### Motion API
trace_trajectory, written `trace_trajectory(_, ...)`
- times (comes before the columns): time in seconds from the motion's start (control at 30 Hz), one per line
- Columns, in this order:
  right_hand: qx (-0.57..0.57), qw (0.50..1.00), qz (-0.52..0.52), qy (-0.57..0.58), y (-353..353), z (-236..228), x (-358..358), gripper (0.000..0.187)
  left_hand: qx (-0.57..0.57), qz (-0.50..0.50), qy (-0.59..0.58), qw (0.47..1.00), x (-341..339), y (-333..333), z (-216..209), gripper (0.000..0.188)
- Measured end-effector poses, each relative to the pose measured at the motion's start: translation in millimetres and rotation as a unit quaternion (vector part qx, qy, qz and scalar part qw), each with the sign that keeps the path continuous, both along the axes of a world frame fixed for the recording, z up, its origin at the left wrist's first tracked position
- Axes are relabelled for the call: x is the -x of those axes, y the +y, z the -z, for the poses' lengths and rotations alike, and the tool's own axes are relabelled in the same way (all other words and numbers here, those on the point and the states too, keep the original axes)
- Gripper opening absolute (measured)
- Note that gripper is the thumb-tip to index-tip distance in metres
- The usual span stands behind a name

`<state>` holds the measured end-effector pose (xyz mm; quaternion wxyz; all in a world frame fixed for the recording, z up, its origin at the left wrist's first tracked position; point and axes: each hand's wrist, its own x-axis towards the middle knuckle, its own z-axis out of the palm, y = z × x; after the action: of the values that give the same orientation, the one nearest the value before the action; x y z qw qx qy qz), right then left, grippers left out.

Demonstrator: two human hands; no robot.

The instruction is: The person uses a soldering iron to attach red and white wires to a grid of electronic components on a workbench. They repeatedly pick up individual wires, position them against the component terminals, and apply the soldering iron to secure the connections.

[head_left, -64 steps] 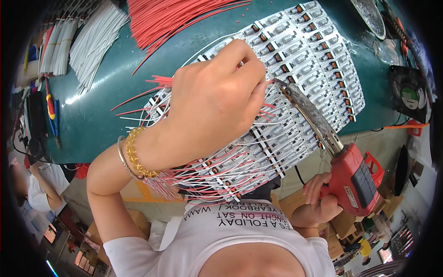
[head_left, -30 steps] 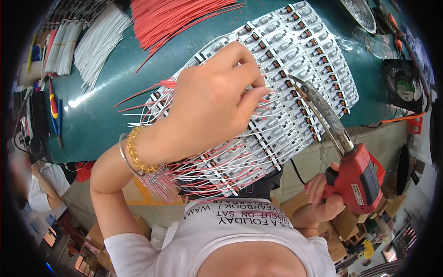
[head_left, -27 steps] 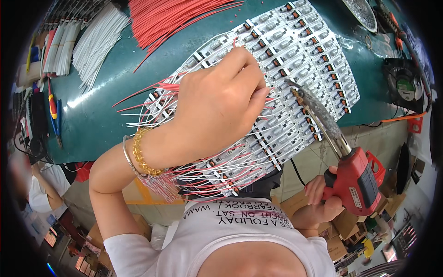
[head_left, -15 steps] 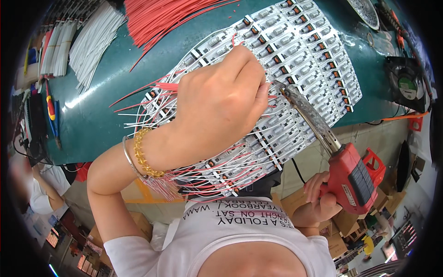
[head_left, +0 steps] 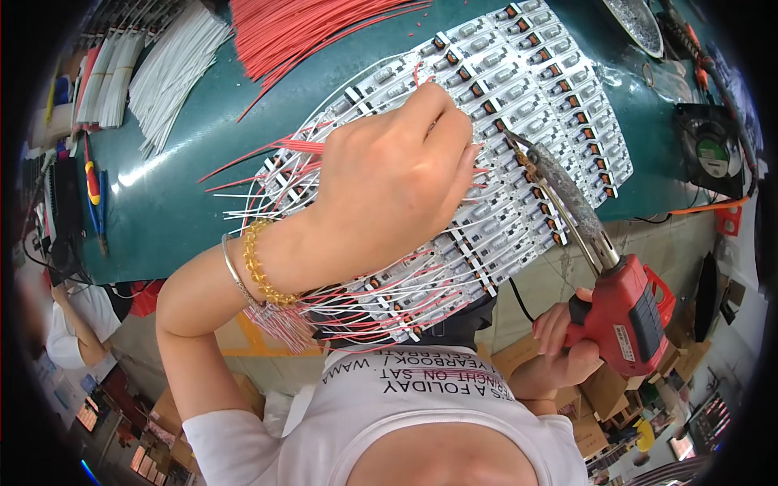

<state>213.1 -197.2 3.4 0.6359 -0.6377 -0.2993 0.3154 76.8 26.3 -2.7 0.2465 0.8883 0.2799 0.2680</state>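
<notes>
My left hand (head_left: 393,166) is closed in a pinch over a panel of white circuit boards (head_left: 559,89). Thin red wires (head_left: 301,147) stick out from behind it, and short red ends show by the fingertips, which themselves are mostly hidden. My right hand (head_left: 563,344) grips a red soldering gun (head_left: 628,320) by its handle. The gun's long metal tip reaches over the boards just right of my left hand, apart from the fingers. White and red wires (head_left: 405,300) are attached along the panel's near and left parts.
Behind the panel lies a pile of red wires (head_left: 300,32), with white wires (head_left: 174,77) to its left. A screwdriver (head_left: 91,182) rests on the green table (head_left: 186,186). At the right are a small fan (head_left: 713,150) and a metal dish (head_left: 636,24). Another person sits far left.
The soldering gun has shifted slightly right, and its tip has moved away from my left fingertips. My left hand, still pinching, has barely moved.
</notes>
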Motion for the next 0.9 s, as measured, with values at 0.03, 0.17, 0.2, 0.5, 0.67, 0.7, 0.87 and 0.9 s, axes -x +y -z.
trace_trajectory(0.03, 0.0, 1.0, -0.002, 0.004, 0.3, -0.2, -0.9, 0.077, 0.018, 0.006, -0.007, 1.0, 0.3, 1.3, -1.4, 0.008)
trace_trajectory(0.17, -0.013, 1.0, 0.01, 0.009, 0.4, 0.2, 0.5, 0.075, 0.155, 0.097, -0.032, 0.983, 12.1, 22.2, -12.9, 0.005)
trace_trajectory(0.2, -0.01, 1.0, 0.02, 0.009, 1.0, -0.7, 2.5, 0.075, 0.173, 0.118, -0.035, 0.977, 13.0, 24.5, -13.6, 0.005)
trace_trajectory(0.5, -0.026, 0.999, -0.008, 0.024, -6.2, 4.9, -1.7, 0.079, 0.12, 0.151, -0.004, 0.981, 15.9, 25.7, -16.7, 0.003)
trace_trajectory(0.67, -0.027, 0.999, -0.006, 0.019, -7.4, 4.2, -0.1, 0.078, 0.007, 0.109, 0.035, 0.993, 18.9, 19.2, -14.1, 0.006)
trace_trajectory(0.7, -0.029, 0.999, -0.007, 0.02, -7.2, 4.1, -0.6, 0.078, -0.02, 0.106, 0.05, 0.993, 19.7, 18.4, -13.1, 0.007)
trace_trajectory(0.87, -0.035, 0.999, -0.007, 0.027, -8.9, 6.5, -2.4, 0.078, -0.098, 0.108, 0.1, 0.984, 25.8, 18.0, -12.3, 0.011)
trace_trajectory(0.9, -0.034, 0.999, -0.005, 0.028, -8.2, 6.0, -1.8, 0.078, -0.102, 0.108, 0.11, 0.983, 27.7, 18.6, -12.9, 0.012)
